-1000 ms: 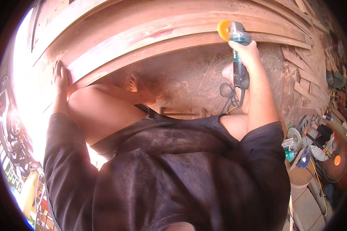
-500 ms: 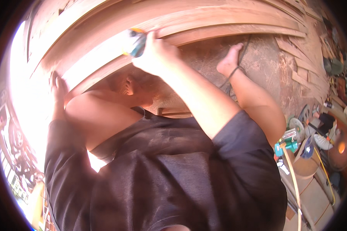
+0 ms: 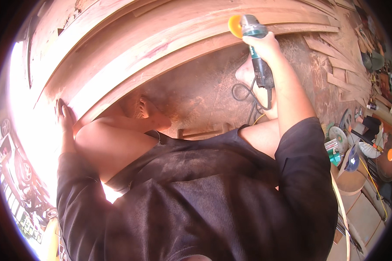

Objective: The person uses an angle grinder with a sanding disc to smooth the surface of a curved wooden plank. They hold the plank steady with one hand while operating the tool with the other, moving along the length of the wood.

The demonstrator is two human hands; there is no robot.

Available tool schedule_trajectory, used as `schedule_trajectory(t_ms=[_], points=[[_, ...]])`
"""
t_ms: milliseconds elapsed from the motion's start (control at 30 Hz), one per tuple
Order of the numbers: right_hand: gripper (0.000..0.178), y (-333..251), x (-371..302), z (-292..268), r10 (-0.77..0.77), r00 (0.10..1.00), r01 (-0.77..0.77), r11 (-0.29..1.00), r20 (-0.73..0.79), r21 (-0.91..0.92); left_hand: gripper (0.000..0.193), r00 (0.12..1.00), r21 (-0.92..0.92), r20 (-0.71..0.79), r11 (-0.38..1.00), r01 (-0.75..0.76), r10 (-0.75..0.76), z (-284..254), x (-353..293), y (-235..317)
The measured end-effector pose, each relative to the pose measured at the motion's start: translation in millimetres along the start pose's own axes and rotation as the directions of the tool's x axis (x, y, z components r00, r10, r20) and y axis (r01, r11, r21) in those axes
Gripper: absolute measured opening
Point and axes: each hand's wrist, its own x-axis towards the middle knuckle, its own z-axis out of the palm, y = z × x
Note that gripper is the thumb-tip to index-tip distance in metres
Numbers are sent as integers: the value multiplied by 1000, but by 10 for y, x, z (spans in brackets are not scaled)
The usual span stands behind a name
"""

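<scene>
My right hand (image 3: 265, 42) is closed around a teal and black angle grinder (image 3: 262, 71), its cord trailing from the lower end. The grinder's yellow disc (image 3: 235, 27) is tilted on edge over the right part of a long wooden plank (image 3: 161, 48). Whether the disc touches the wood I cannot tell. My left hand (image 3: 64, 115) lies against the plank's left end with its fingers stretched out. Strong glare washes out the wood around it.
More long boards (image 3: 96, 27) lie beyond the plank. Offcuts (image 3: 342, 65) are piled on the dusty floor (image 3: 196, 82) at right. A black cord (image 3: 244, 93) loops by my right foot. Grinding discs (image 3: 336, 135) and a second teal tool (image 3: 334, 156) sit beside my right arm.
My right hand has swept the grinder rightward along the plank, from near its middle to its right part. The left hand stays at the left end.
</scene>
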Motion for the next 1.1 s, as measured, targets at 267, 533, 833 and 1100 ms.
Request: schedule_trajectory(t_ms=[267,533,833,1100], points=[[72,-412,-231,522,-171,981,170,985,95,26,54,1000,-41,-22,999,15,-16,-13,-21,188],[89,-1485,-1376,1278,-388,844,477,859,371,-185,52,999,-67,-52,998,4,-7,16,-10,128],[87,-469,-265,439,-213,961,231,969,178,-84,54,1000,-35,-28,999,1,-2,75,-36,71],[73,-128,415,86,-83,996,84,990,-11,118,55,999,-23,-27,999,34,-35,36,-42,198]])
